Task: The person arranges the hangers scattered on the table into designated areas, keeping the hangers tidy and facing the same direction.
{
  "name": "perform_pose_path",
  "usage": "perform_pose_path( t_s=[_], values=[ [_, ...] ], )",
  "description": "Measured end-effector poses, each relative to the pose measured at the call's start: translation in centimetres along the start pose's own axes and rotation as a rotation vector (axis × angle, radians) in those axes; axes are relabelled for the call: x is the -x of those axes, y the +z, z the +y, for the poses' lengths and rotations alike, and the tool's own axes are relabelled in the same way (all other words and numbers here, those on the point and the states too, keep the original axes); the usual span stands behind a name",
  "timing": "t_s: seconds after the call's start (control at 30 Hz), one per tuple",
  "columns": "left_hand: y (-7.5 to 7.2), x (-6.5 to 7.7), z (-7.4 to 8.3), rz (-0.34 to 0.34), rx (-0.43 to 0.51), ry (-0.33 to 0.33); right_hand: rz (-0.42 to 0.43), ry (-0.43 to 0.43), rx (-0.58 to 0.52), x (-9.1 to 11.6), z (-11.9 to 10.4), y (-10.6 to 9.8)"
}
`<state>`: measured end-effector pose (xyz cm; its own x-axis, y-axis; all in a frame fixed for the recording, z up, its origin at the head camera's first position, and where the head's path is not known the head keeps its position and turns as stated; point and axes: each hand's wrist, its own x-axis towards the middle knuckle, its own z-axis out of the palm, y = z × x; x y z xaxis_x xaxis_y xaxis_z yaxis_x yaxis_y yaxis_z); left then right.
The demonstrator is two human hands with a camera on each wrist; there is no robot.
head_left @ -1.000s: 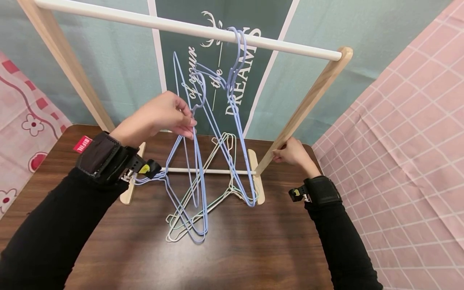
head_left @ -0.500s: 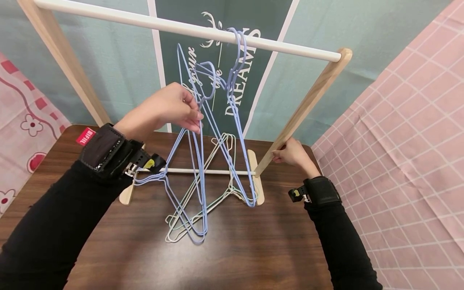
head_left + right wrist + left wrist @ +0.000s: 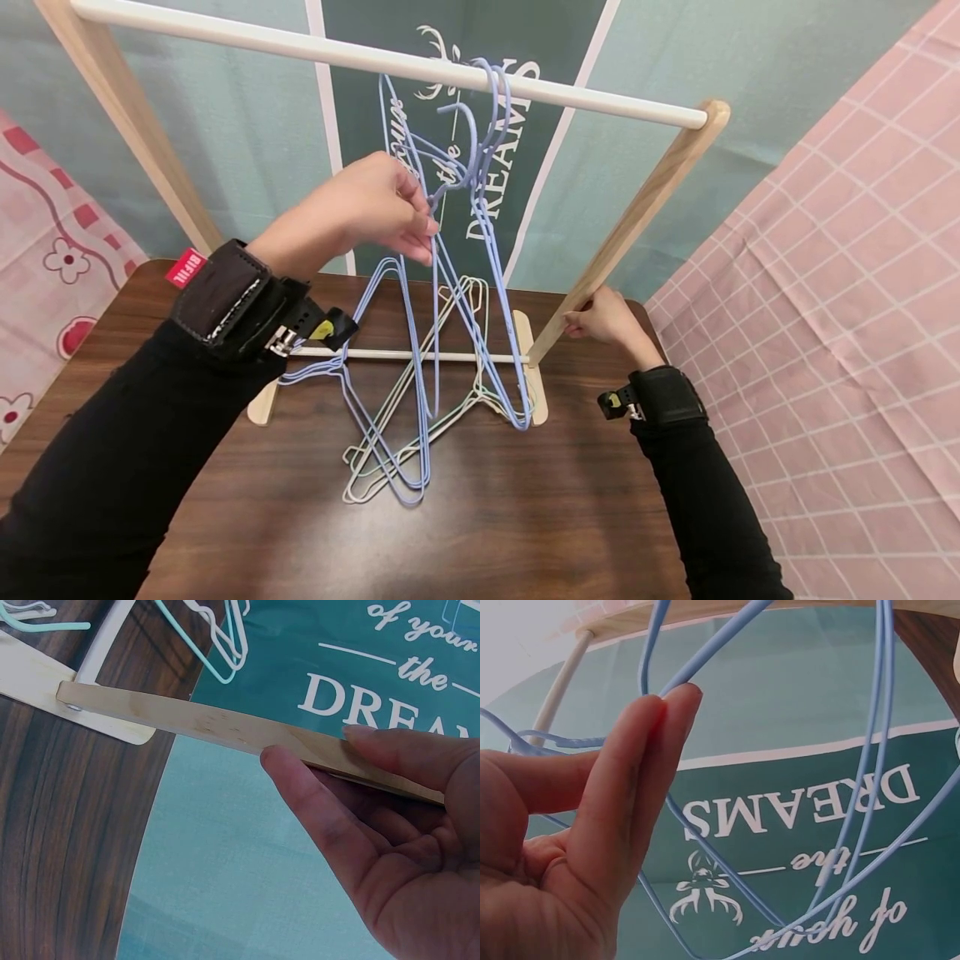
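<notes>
- I am keeping the held blue hanger (image 3: 435, 292) in the left hand (image 3: 390, 208), whose thumb and fingertips are pinching the wire just below the neck.
- Its hook (image 3: 473, 137) is standing beyond those fingertips, up and to the right of them, and its open side is facing left.
- The white rod (image 3: 337, 52) is running across above the hook, and in the head view the two are sitting apart; how far the rod is lying in depth, I cannot tell.
- The hanger's long axis is running steeply from a high corner near the rod's lower edge down toward the table, roughly across the rod's line.
- Two hung blue hangers (image 3: 477, 193) are hanging from the rod just right of that hook; whether the wires are touching is not showing clearly.
- The left hand is being the nearer one by far; the right hand (image 3: 598, 317) is pinching the right post (image 3: 637, 221) low down, well apart from the held hanger.
- Underneath, more blue hangers (image 3: 341, 364) and white hangers (image 3: 478, 387) are lying crossed on the dark wood table (image 3: 600, 517).
- A teal backdrop (image 3: 750, 50) is hanging behind the rack, and a pink checked cloth (image 3: 847, 292) is covering the right side.
</notes>
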<state>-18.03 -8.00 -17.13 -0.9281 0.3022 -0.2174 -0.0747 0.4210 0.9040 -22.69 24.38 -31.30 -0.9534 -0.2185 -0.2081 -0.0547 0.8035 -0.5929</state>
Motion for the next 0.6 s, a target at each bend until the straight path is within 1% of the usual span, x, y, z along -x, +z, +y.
perform_pose_path(
  t_s=[0.2,0.43,0.6],
  values=[
    [0.0,0.3,0.9,-0.014,-0.008,0.006,-0.001,-0.005,-0.007,0.1,0.0,0.0],
    [0.2,0.2,1.8,-0.016,-0.016,0.013,0.007,-0.002,-0.012,0.1,0.0,0.0],
    [0.0,0.0,2.3,-0.028,0.009,0.01,0.006,0.009,-0.021,0.1,0.0,0.0]
  ],
)
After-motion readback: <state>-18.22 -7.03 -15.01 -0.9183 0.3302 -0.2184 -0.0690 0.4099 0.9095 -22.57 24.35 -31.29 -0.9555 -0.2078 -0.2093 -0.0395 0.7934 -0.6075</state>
